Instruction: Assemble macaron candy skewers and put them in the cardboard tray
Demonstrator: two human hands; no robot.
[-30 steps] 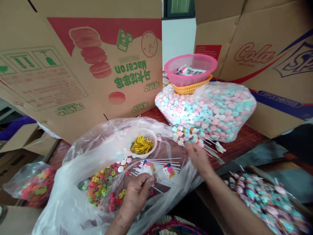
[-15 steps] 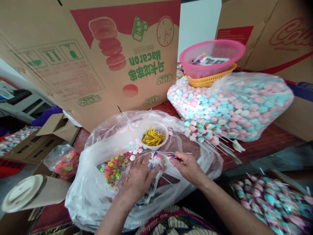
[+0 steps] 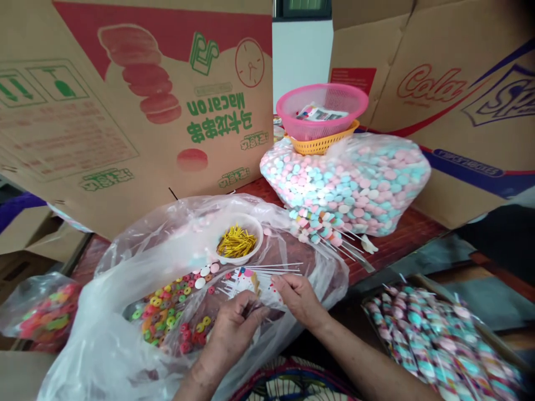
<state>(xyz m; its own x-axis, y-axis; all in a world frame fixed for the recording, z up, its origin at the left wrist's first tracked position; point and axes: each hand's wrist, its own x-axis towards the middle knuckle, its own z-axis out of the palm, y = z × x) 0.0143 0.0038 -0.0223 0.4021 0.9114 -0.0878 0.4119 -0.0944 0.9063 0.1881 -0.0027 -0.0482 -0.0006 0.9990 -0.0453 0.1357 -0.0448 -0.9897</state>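
Two hands on little printed wrappers
Left hand (image 3: 234, 328) pinches wrappers (image 3: 251, 281); right hand (image 3: 298, 298) maybe grips one too; white bowl (image 3: 238, 242) just behind.

Printed wrappers (image 3: 251, 281) flat on bag; white sticks (image 3: 276, 268) alongside.

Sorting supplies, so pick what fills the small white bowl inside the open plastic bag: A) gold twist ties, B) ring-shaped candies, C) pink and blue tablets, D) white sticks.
A: the white bowl holds a heap of gold twist ties; the ring candies lie loose beside it.
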